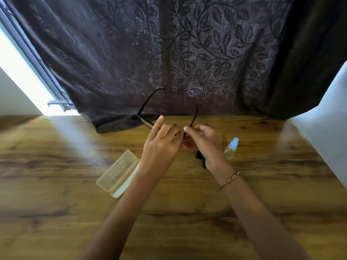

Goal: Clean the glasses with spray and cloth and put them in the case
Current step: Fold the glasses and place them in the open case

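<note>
- Head cam: left hand (161, 147) and right hand (203, 141) both hold the black thin-framed plastic glasses (146, 121) up off the wooden table (56, 166). Left grips the front, right pinches a corner by the hinge.
- Frame front runs left-right between the hands; the temples are unfolded and point away, toward the dark leaf-patterned curtain (187, 53).
- Open pale translucent plastic case (117, 173) sits nearer me and left, lying diagonally beside the left wrist, so that hand's closer.
- Small clear spray bottle with blue cap (230, 150) stands just right of the right hand.
- Black cloth (200, 157) pokes out under the right hand; can't tell if it's held.
</note>
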Tool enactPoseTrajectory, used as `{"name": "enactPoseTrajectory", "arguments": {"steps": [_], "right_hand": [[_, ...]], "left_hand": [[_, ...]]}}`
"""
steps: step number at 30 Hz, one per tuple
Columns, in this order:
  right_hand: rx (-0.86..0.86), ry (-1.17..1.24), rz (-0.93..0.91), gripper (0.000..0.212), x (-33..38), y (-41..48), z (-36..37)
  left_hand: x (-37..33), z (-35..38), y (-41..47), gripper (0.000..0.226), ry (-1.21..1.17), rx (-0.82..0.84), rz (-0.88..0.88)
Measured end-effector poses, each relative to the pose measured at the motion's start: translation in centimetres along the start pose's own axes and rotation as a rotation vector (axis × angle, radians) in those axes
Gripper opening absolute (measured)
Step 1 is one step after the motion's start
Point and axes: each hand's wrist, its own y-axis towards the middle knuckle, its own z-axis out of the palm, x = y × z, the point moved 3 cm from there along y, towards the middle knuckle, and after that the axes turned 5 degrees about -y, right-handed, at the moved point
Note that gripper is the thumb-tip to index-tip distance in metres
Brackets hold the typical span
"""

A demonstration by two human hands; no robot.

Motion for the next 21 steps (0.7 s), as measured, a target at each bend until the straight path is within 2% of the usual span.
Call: {"name": "enactPoseTrajectory", "arguments": {"steps": [4,7,9,11,14,16,18,21], "right_hand": [[-0.007,-0.101,-0.059,0.009,0.1,0.2,-0.4],[-0.033,-0.174,-0.099,0.010,0.1,0.6,-1.0],[-0.039,-0.185,-0.095,0.013,0.1,0.9,-1.5],[-0.041,-0.165,-0.084,0.013,0.0,1.2,-2.0],[-0.046,-0.130,-0.064,0.013,-0.1,1.4,-2.7],[-0.049,-0.116,-0.046,0.016,0.0,1.6,-2.9],[-0.042,-0.120,-0.030,0.021,-0.1,1.8,-3.0],[-0.035,-0.152,0.006,0.026,-0.6,2.0,-3.1]], "left_hand": [[0.1,0.2,-0.6,0.013,-0.031,0.014,0.013],[1.3,-0.3,-1.0,0.036,-0.138,0.007,-0.066],[2.6,-1.1,-1.4,0.043,-0.244,-0.064,-0.278],[4.4,-1.7,-2.5,0.048,-0.350,-0.114,-0.618],[6.7,-1.0,-4.6,0.049,-0.565,0.018,-1.075],[7.2,-0.3,-5.3,0.038,-0.741,0.074,-1.176],[7.3,0.0,-5.5,0.030,-0.842,0.059,-1.183],[7.2,0.9,-5.7,0.033,-0.973,0.075,-1.241]]}}
